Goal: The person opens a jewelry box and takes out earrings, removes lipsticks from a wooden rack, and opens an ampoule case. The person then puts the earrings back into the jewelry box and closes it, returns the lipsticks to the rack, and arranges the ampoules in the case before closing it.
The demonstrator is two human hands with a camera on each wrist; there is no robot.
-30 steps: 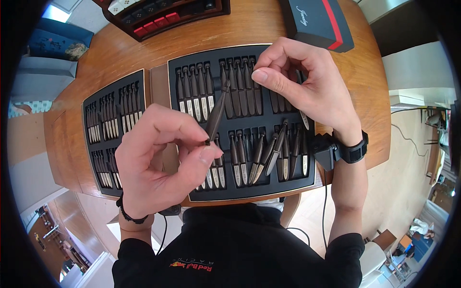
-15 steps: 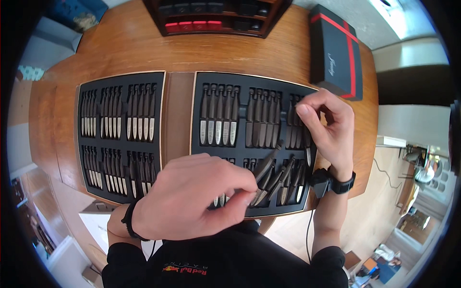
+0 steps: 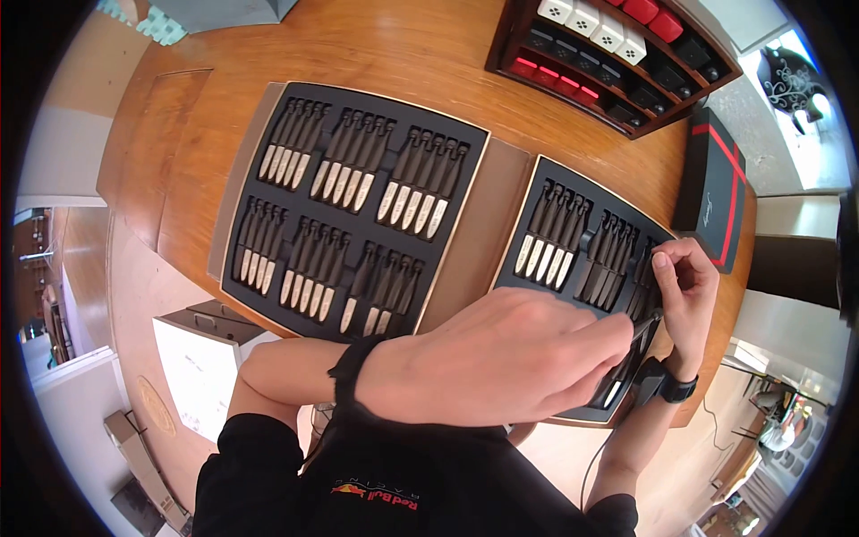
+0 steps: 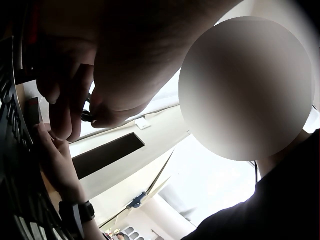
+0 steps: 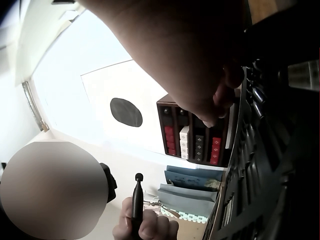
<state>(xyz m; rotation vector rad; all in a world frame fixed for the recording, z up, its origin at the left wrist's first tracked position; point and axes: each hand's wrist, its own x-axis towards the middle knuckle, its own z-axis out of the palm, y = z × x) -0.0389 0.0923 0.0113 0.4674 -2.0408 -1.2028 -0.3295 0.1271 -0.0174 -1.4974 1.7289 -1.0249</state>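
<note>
My left hand (image 3: 506,358) reaches across the right tray (image 3: 598,185), thumb and fingers pinching a slim dark pen-like piece (image 3: 646,327). In the right wrist view that piece (image 5: 138,202) stands up from the left hand (image 5: 147,227), its round end on top. The right hand (image 3: 693,291) is at the right tray's far right side, thumb and index fingertips together beside the dark pieces; whether they pinch one is unclear. Rows of dark pieces, many with pale lower ends, fill the left tray (image 3: 455,270). The left hand hides much of the right tray's lower part.
A brown strip (image 3: 490,215) joins the two trays on the wooden table (image 3: 376,63). Behind stands a wooden rack (image 3: 573,98) with white, red and black blocks. A black box with red ribbon (image 3: 711,192) lies at the back right, close to the right hand.
The head view has swung, so the trays appear further left and tilted. The left hand, holding the dark piece, has moved across the right tray towards the right hand.
</note>
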